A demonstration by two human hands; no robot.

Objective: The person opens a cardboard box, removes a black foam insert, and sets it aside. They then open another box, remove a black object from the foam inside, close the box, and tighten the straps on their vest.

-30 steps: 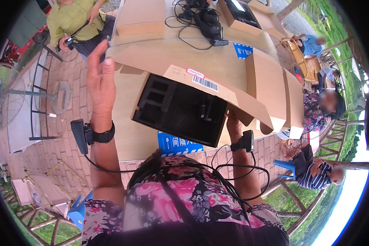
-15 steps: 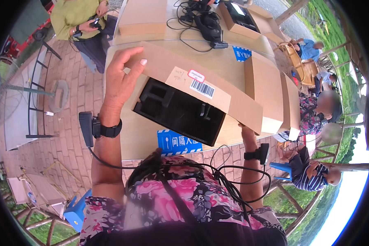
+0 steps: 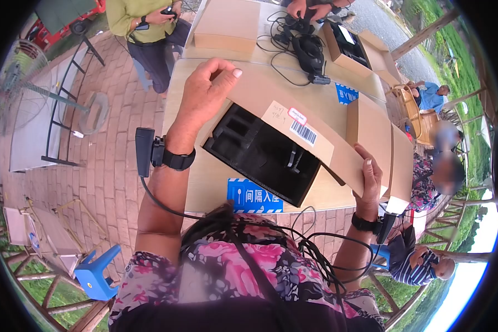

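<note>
A cardboard box (image 3: 276,98) lies slantwise before me on the table, its lid flap folded up on the far side. A label with a barcode is stuck to the cardboard. Inside the box, a black foam insert (image 3: 254,146) with cut-out hollows shows. My left hand (image 3: 205,94) curls over the flap's left end, thumb lying along the cardboard. At the opposite end my right hand (image 3: 369,176) grips the side flap, fingers on the outer face and thumb partly hidden. Both wrists carry black straps with small cabled devices.
Another cardboard box (image 3: 371,124) stands right of mine. Across the table (image 3: 210,188) lie a black headset (image 3: 307,52) with cables and an open box (image 3: 346,47). A co-worker's hands (image 3: 310,10) are at the headset. Another person (image 3: 144,22) stands at left. Loose cables hang across my lap.
My right hand has moved up from the box's lower right corner onto the side flap, which has bent. My left hand stays on the flap's left end. The whole view has shifted.
</note>
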